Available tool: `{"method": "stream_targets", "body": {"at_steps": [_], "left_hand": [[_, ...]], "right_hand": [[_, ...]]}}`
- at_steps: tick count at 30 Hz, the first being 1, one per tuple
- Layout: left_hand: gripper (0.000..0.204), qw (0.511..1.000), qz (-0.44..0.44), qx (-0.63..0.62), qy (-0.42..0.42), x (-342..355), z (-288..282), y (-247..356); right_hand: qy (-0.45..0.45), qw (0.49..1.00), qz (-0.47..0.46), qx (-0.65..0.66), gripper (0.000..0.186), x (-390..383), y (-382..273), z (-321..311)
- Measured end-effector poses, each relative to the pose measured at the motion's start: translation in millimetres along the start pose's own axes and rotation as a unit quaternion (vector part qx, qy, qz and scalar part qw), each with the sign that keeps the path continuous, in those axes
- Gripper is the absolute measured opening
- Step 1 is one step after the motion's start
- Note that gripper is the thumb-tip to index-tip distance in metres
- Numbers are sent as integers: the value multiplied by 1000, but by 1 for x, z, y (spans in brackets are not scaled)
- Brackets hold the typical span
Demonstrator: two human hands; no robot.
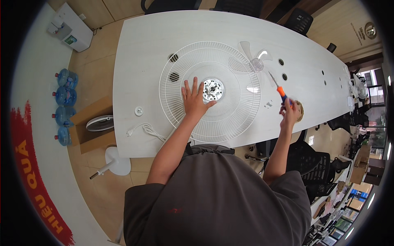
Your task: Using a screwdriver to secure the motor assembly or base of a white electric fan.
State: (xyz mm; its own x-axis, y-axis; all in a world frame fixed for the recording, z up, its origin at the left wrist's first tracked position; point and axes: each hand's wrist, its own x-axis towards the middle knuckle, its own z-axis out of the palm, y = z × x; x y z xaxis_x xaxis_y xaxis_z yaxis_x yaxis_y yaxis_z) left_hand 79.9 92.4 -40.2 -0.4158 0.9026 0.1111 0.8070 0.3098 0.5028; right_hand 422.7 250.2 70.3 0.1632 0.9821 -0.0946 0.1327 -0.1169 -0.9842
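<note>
A round white wire fan grille (236, 117) lies flat on the white table, with a bare metal motor plate (213, 89) and its shaft at the centre. My left hand (194, 102) rests over the grille with fingers spread, beside the motor plate. To the right of the grille, my right hand (289, 111) is closed around the orange and blue handle of a screwdriver (281, 91). The screwdriver's shaft points up and left, apart from the grille. A clear plastic fan blade (257, 64) lies past the grille's far right rim. Small loose metal pieces (269, 104) sit between grille and right hand.
A yellowish tape roll (301, 111) stands partly behind my right hand. At left are a small white round cap (139, 111) and a coiled white power cord (152, 131). A cardboard box (95, 141) and white stand base (119, 160) are on the floor. Black chairs (308, 164) border the table.
</note>
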Motion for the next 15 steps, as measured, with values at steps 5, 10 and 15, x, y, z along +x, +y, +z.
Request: {"method": "stream_targets", "body": {"at_steps": [5, 10, 15], "left_hand": [[105, 1000, 10, 20, -11, -1, 1, -2], [107, 998, 37, 46, -19, 1, 1, -9], [106, 996, 27, 50, -63, 5, -8, -11]], "right_hand": [[132, 974, 185, -13, 29, -45, 134, -32], [174, 958, 226, -37, 29, -70, 203, -27], [188, 963, 192, -5, 32, -70, 241, -18]]}}
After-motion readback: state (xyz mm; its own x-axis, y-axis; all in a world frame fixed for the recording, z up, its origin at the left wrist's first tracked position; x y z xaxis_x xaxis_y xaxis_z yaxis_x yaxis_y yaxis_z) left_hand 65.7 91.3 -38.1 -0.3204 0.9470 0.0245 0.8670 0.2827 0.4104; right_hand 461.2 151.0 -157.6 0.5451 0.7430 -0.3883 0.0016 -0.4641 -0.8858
